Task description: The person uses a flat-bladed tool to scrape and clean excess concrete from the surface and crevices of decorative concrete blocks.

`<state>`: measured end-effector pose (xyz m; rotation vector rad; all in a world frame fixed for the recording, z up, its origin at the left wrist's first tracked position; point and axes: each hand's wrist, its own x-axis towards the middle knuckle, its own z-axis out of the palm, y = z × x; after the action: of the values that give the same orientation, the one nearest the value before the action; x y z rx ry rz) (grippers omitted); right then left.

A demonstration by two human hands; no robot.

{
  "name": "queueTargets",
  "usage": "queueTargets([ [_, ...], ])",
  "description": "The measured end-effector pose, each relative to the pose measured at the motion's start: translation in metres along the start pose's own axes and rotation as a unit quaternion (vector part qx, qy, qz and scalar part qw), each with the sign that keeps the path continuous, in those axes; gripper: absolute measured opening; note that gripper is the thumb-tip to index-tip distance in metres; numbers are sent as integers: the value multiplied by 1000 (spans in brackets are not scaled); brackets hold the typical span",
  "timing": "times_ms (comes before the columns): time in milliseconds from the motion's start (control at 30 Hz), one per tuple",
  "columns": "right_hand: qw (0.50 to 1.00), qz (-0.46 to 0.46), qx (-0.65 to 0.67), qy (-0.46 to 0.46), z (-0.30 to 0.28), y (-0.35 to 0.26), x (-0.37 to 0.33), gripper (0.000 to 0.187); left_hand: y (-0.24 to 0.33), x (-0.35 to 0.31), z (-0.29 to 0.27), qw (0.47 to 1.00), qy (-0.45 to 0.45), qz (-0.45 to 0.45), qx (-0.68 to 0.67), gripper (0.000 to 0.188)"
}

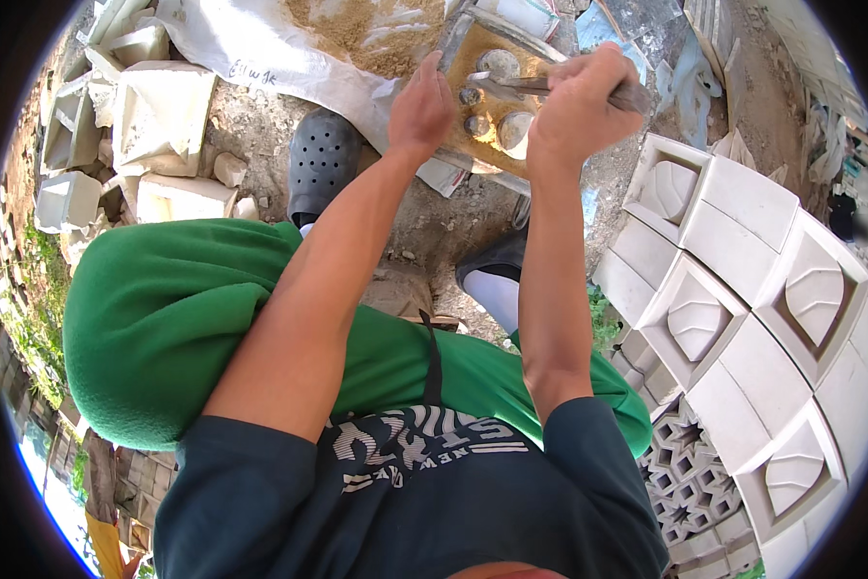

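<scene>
My right hand (584, 106) is closed in a fist round the handle of a trowel (521, 85). Its narrow metal blade points left over a rectangular mould (504, 175). Yellowish sandy material coats the inside of the mould, round several grey discs, two large (498, 65) and two small. At the mould's left edge lies my left hand (422, 111), fingers stretched out and close together, holding no tool. It appears to touch the rim, though the undersides of its fingers are hidden.
A white sheet (260, 43) bearing a sand heap (366, 34) lies beyond my left hand. Pale cast blocks (162, 111) are piled at left. Stacked patterned blocks (695, 309) rise at right. My shoe (324, 159) stands near the sheet; blue plastic (690, 87) lies at upper right.
</scene>
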<state>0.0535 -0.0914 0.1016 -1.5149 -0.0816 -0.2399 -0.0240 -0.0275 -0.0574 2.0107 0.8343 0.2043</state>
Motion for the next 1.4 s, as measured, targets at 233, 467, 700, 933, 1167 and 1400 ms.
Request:
queueTargets([
  [233, 996, -33, -7, -81, -7, 22, 18, 33, 11, 5, 2, 1000, -23, 2, -1, 42],
  [467, 979, 39, 183, -81, -54, -20, 70, 35, 18, 5, -2, 991, -24, 98, 92, 85],
  [700, 991, -70, 113, -33, -59, -32, 91, 40, 22, 5, 1, 983, -65, 69, 156, 99],
  [933, 991, -34, 127, -30, -57, -18, 105, 43, 16, 6, 3, 979, -43, 93, 178, 101],
  [1167, 988, -8, 118, -99, -38, 24, 104, 35, 16, 8, 3, 980, -43, 96, 166, 101],
  [1400, 986, -9, 130, -108, -49, 22, 104, 33, 17, 8, 6, 980, -36, 99, 168, 101],
])
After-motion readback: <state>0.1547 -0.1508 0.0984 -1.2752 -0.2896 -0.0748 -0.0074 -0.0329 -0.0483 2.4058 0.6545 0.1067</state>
